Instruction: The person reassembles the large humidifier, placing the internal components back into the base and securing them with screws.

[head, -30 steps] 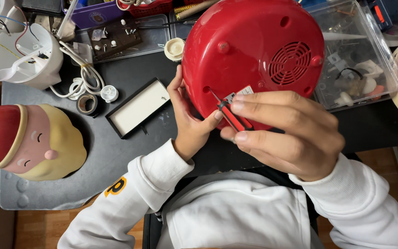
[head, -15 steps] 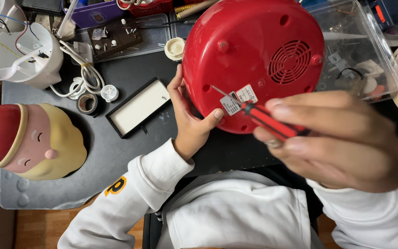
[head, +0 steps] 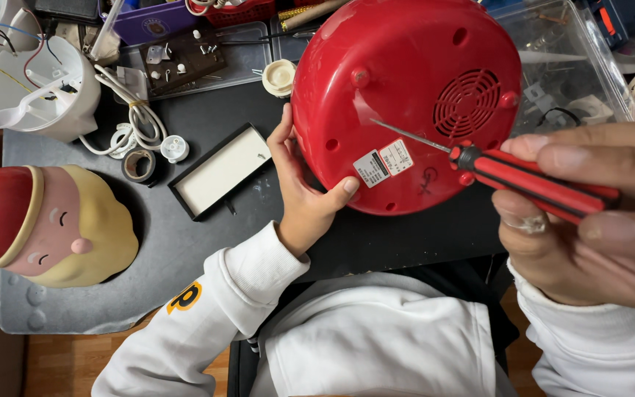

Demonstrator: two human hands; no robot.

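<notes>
- left hand [head: 304,192] clasps the left edge of the red appliance [head: 406,103], turned base-up, mid-table.
- right hand [head: 589,213] pinches a red screwdriver [head: 531,179], tip over the base.
- dark grey table [head: 185,250]; white tray [head: 220,170] left; wood floor [head: 60,364] near.

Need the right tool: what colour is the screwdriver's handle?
Red with black stripes, on the screwdriver; head view.
</notes>
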